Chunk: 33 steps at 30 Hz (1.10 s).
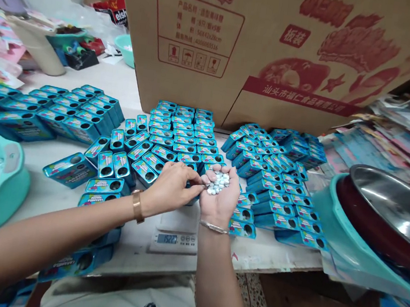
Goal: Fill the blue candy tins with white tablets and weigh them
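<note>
Head view: our R hand [219, 207] is palm up, fingers curled into a cup w/ a loose heap of pale candies [219, 181] in it. Our L hand [175, 185], palm down, has its fingertips drawn together at the heap's left side, by the R fingers; can't tell if anything's pinched btwn them. Key relation: candies lie just right of the L fingertips, and the R hand is nearer, since it bears them. Heap shows no clear long axis; single pcs too small to judge. Rel. to the R fingers, they sit inside the curl, btwn fingertips and heel of palm.

Further out: watch [137, 206] on our L wrist, bracelet [214, 226] on the R. Below our hands, scale [176, 243] by the front edge of the surface [131, 250], approx. mid-length; display digits look like 1522, decimal pt unclear. Blue boxes [184, 140] stand in rows beyond our hands and out twd the left and right edges, most w/ a dark round spot on top. Carton [199, 85] rises behind them, twd the back edge.

Left end, near the front corner: green tub [17, 189] w/ pale pcs. Right end: second tub [328, 205], maroon bowl [348, 198] and steel bowl [403, 199] stacked in it.
</note>
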Each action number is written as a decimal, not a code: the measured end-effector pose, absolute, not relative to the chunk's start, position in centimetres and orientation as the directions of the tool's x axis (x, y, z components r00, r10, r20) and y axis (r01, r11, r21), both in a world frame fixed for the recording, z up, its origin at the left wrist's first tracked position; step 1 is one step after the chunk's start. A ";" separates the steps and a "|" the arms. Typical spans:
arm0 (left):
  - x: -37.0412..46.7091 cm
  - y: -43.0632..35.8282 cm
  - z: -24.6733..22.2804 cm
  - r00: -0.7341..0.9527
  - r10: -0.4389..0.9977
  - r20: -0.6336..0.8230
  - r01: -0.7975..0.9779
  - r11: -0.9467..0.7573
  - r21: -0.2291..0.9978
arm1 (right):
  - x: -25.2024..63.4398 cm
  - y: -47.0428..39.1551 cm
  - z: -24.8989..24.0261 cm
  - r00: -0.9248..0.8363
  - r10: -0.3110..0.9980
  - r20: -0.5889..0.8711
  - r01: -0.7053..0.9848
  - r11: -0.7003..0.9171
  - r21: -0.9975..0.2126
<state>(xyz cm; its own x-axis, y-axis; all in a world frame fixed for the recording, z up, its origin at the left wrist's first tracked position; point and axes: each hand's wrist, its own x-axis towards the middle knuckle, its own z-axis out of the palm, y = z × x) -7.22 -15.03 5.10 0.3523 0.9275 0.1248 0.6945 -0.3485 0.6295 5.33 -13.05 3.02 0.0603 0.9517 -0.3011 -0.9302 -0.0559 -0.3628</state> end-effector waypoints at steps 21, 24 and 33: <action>-6.8 -14.6 5.9 0.386 0.916 0.111 0.709 -0.372 0.600 | 5.4 -12.5 3.0 0.055 0.933 -0.356 -0.941 -0.071 -0.331; -6.7 -14.6 5.9 0.393 0.912 0.118 0.681 -0.375 0.629 | 5.5 -12.4 3.0 0.044 0.932 -0.359 -0.947 -0.076 -0.313; -7.2 -14.7 6.7 0.419 0.897 0.142 0.657 -0.408 0.634 | 7.5 -12.7 3.4 -0.130 0.943 -0.307 -0.974 -0.179 -0.139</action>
